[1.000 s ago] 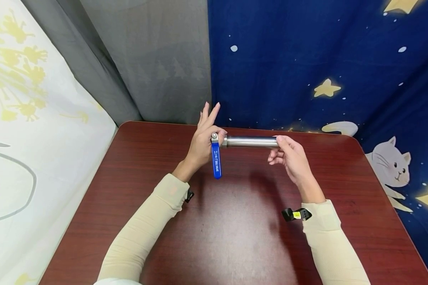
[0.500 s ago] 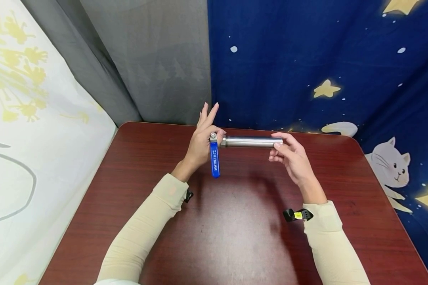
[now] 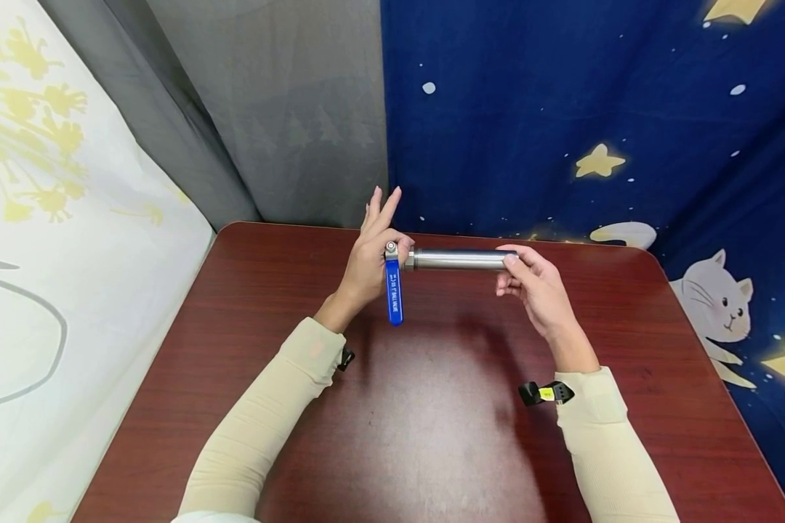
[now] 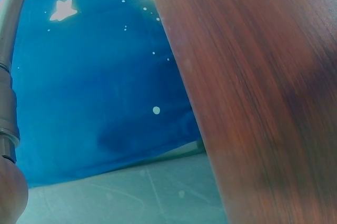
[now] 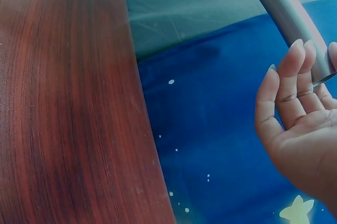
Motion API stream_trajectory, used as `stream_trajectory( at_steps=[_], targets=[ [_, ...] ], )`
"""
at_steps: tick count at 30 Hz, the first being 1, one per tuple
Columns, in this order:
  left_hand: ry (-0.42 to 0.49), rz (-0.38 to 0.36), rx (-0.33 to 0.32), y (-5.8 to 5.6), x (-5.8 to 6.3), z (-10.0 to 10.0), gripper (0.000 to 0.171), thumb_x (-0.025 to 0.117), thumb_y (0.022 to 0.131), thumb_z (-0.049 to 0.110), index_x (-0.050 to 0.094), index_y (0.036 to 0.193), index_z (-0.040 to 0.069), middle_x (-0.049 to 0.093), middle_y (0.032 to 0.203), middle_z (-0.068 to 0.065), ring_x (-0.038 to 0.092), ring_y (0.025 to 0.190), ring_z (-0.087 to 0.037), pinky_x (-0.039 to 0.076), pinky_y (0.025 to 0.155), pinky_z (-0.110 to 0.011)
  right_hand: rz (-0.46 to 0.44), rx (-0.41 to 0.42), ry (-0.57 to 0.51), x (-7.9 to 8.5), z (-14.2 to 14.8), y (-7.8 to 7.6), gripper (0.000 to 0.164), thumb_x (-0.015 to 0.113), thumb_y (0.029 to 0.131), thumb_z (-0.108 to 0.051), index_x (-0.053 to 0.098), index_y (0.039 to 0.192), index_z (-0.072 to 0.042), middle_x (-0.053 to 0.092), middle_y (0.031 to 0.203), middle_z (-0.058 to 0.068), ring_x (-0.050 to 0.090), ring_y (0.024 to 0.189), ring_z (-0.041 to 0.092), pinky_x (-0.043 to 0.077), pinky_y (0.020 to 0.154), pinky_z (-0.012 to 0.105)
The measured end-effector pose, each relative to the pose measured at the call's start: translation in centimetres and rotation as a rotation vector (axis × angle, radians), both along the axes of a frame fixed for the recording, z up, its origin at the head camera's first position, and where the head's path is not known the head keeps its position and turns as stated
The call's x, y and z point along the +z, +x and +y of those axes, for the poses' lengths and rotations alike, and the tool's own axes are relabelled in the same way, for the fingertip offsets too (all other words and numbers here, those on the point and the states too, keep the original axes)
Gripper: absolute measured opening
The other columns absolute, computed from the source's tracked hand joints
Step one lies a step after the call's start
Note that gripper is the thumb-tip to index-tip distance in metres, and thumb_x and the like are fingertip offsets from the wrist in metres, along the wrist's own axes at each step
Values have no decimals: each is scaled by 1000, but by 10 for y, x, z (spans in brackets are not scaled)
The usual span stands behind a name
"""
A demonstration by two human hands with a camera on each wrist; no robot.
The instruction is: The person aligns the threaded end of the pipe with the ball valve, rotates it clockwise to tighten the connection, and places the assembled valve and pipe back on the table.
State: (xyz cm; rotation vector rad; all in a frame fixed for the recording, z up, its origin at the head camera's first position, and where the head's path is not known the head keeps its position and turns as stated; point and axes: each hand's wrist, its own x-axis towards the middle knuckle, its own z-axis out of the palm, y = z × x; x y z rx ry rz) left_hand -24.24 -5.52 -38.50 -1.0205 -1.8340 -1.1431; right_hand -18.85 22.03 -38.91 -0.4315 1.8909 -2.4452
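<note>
My left hand (image 3: 366, 265) grips a ball valve (image 3: 392, 251) between thumb and curled fingers, other fingers raised straight. Its blue lever handle (image 3: 394, 294) points toward me; the hand hides much of the valve body. A shiny steel pipe (image 3: 461, 259) extends level to the right from the valve's threaded end. At the pipe's free end, my right hand (image 3: 533, 287) pinches it between thumb and fingers. The right wrist view shows the open end of the pipe (image 5: 292, 16) beside the curled fingers. Along the left edge of the left wrist view runs the pipe (image 4: 11, 19).
Both hands hold the joined parts above a dark red wooden table (image 3: 425, 407), near its far edge. Behind it hang a grey curtain (image 3: 288, 109) and a blue star-printed curtain (image 3: 510, 131). A white patterned cloth (image 3: 72, 218) hangs on the left.
My right fingers and thumb have shifted on the pipe end: thumb low half a second ago, higher on the pipe now. The left hand and valve have barely moved.
</note>
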Motion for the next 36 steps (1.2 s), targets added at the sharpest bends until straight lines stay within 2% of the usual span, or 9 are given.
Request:
stream_trajectory(
  at_steps=[5, 10, 16, 21, 26, 36],
  targets=[
    [16, 7, -15, 2, 2, 1, 9, 58, 80, -1, 65, 78, 4, 35, 137, -23, 15, 131, -41, 12, 102, -55, -5, -27, 41, 0, 0, 0, 22, 52, 92, -16, 54, 105, 2, 55, 62, 11, 55, 54, 18, 49, 56, 28],
    [0, 7, -8, 2, 2, 0, 8, 57, 80, 0, 65, 79, 3, 35, 138, -22, 14, 132, -40, 10, 103, -52, -21, -35, 47, -1, 0, 0, 19, 52, 92, -18, 55, 98, 0, 56, 59, 10, 55, 51, 18, 49, 54, 28],
    [-19, -1, 6, 2, 3, -1, 11, 55, 83, 5, 65, 78, 2, 33, 140, -19, 14, 132, -40, 10, 103, -52, -26, -30, 59, 1, 1, 2, 28, 54, 91, -16, 53, 112, 4, 60, 67, 15, 59, 57, 20, 51, 58, 31],
    [0, 3, -3, 1, 2, -1, 6, 59, 79, 0, 65, 78, 2, 35, 138, -23, 14, 132, -40, 12, 102, -56, 3, -2, 45, 3, 1, 4, 40, 57, 88, -5, 44, 125, 6, 59, 77, 22, 59, 61, 24, 52, 59, 31],
    [28, -1, -19, 0, 0, -1, 5, 62, 77, -4, 64, 77, 1, 36, 135, -27, 14, 131, -41, 11, 101, -56, 27, 26, 23, 4, 1, 4, 40, 56, 87, 1, 44, 124, 6, 59, 79, 23, 59, 62, 26, 52, 59, 31],
    [-20, -2, 2, 1, 2, -1, 11, 54, 83, 4, 63, 78, 2, 34, 140, -19, 14, 132, -39, 12, 103, -54, 15, 19, 41, 3, 2, 4, 31, 55, 88, -2, 48, 117, 8, 57, 73, 16, 57, 61, 21, 51, 59, 30]
  ],
)
